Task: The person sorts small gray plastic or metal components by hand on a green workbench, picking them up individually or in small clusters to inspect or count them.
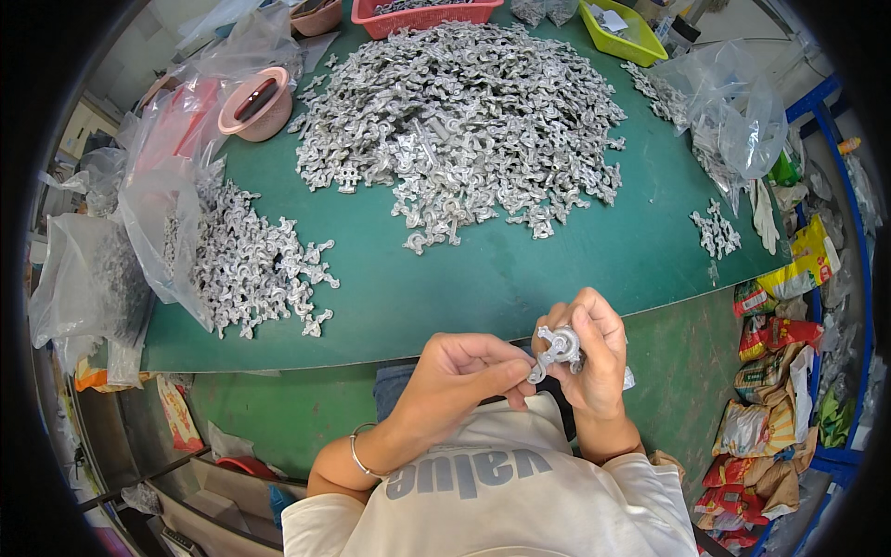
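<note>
One silver-grey, curved metal casting (560,345) is in hand, raised in front of the torso near the front edge of the dark green, flat counter (543,278). The right hand (599,357) grips the casting by its rounded body, thumb on the near side and fingers curled behind. The left hand (469,371) has its thumb and fingers closed narrowly on the casting's lower-left end, so the casting lies between the two sets of fingers, in contact with both. Handling of this piece appears to be in progress. A large heap of similar silver-grey metal castings (464,121) occupies the counter's far middle, well apart from the hands. A smaller left-hand pile of metal castings (251,260) lies beside a clear plastic bag (167,227), and a small right-hand cluster of metal castings (715,232) lies near the counter's right edge. Which groups are finished or untouched cannot be determined.
</note>
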`<act>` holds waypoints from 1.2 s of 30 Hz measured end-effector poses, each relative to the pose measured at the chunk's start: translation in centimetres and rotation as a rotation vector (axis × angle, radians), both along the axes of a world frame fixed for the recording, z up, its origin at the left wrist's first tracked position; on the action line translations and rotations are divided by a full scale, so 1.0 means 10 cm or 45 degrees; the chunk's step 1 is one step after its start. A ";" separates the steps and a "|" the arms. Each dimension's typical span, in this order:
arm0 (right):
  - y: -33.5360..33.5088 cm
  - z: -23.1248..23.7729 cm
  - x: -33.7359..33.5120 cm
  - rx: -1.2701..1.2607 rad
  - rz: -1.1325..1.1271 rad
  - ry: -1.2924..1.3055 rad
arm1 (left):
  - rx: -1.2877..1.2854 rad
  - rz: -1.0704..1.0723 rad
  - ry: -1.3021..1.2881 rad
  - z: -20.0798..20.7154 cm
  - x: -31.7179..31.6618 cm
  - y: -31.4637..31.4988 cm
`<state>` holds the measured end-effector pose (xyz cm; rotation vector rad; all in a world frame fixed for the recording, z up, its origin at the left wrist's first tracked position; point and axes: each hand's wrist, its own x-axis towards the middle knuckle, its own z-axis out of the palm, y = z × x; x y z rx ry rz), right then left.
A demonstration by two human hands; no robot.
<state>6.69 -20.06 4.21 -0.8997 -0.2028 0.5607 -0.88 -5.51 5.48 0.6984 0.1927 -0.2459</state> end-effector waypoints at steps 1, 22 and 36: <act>0.00 0.00 0.00 0.001 0.005 -0.001 | -0.004 -0.001 -0.003 0.00 0.00 0.00; 0.00 0.00 0.01 -0.025 0.019 0.083 | 0.002 -0.008 -0.025 -0.04 0.01 -0.01; 0.13 -0.11 0.06 0.151 -0.035 0.240 | 0.441 0.071 -0.086 -0.20 0.10 -0.17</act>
